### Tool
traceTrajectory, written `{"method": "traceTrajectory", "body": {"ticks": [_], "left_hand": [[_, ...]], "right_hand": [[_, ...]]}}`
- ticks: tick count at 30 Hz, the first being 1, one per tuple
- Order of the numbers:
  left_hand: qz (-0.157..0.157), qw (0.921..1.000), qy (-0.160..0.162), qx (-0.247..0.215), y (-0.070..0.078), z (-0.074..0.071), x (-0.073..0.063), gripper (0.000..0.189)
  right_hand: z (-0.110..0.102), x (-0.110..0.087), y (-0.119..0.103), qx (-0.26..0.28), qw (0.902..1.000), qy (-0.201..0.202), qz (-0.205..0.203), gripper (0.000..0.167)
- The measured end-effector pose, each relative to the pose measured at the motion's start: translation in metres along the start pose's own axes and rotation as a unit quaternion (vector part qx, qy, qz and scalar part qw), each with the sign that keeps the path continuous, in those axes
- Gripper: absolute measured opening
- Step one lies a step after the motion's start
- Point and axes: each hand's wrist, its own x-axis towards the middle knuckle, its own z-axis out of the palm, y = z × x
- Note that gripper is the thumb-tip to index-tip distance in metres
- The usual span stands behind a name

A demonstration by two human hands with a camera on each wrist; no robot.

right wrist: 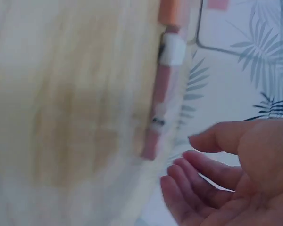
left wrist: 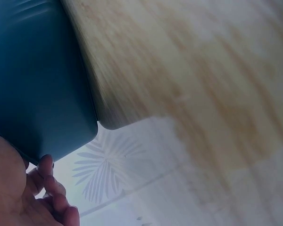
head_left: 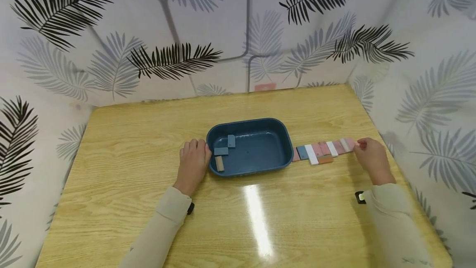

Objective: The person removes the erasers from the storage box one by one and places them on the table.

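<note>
A dark blue plastic tub [head_left: 253, 168] stands on the table. My left hand [head_left: 193, 159] grips its left rim; in the left wrist view curled fingers [left wrist: 46, 165] meet the tub's edge [left wrist: 47, 94]. Inside lie two grey-blue blocks [head_left: 221, 151] and a tan block [head_left: 220, 163]. To the tub's right runs a row of small flat blocks, with a blue one [head_left: 302, 152], a white one [head_left: 311, 154], several pink ones and an orange one [head_left: 325, 159]. My right hand [head_left: 373, 159] is by the row's right end. In the right wrist view, nothing shows between its thumb and fingers.
The wood-grain table [head_left: 122, 177] has its right edge close beside my right hand. A leaf-patterned cloth [head_left: 223, 32] hangs behind the table and at both sides. A bright light streak [head_left: 257, 218] reflects in front of the tub.
</note>
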Motion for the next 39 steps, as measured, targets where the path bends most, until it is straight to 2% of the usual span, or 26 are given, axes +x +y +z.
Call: {"method": "traceTrajectory", "body": {"ticks": [3, 6, 9, 13, 18, 23, 27, 35, 39], "left_hand": [[0.001, 1.0000, 0.001, 0.003, 0.001, -0.001, 0.000, 0.026], [0.003, 1.0000, 0.006, 0.006, 0.001, -0.001, 0.001, 0.027], [0.006, 0.9999, 0.010, 0.006, 0.001, 0.001, 0.001, 0.027], [0.006, 0.9999, 0.011, 0.007, 0.001, 0.003, 0.000, 0.028], [0.000, 0.9998, 0.016, 0.009, 0.000, 0.005, 0.001, 0.029], [-0.003, 0.9999, 0.011, 0.009, 0.000, 0.004, 0.002, 0.027], [-0.009, 0.9999, 0.003, 0.007, 0.000, 0.002, -0.001, 0.024], [-0.001, 1.0000, 0.008, 0.005, -0.001, 0.002, -0.002, 0.025], [0.001, 0.9999, 0.007, 0.008, -0.001, 0.002, -0.001, 0.026]], "right_hand": [[0.000, -0.001, -0.023, 0.016, 0.9983, 0.047, -0.031, 0.033], [0.002, -0.002, -0.051, 0.041, 0.9944, 0.057, -0.079, 0.031], [0.007, -0.002, -0.078, 0.052, 0.9895, 0.040, -0.129, 0.027], [0.019, -0.005, -0.111, 0.042, 0.9820, -0.001, -0.184, 0.024], [0.041, -0.013, -0.154, 0.042, 0.9735, -0.069, -0.214, 0.022], [0.073, -0.019, -0.187, 0.045, 0.9670, -0.111, -0.225, 0.017], [0.100, -0.022, -0.208, 0.041, 0.9670, -0.134, -0.213, 0.017], [0.138, -0.018, -0.239, 0.007, 0.9784, -0.146, -0.147, 0.020], [0.150, -0.013, -0.249, -0.015, 0.9798, -0.161, -0.118, 0.017]]}}
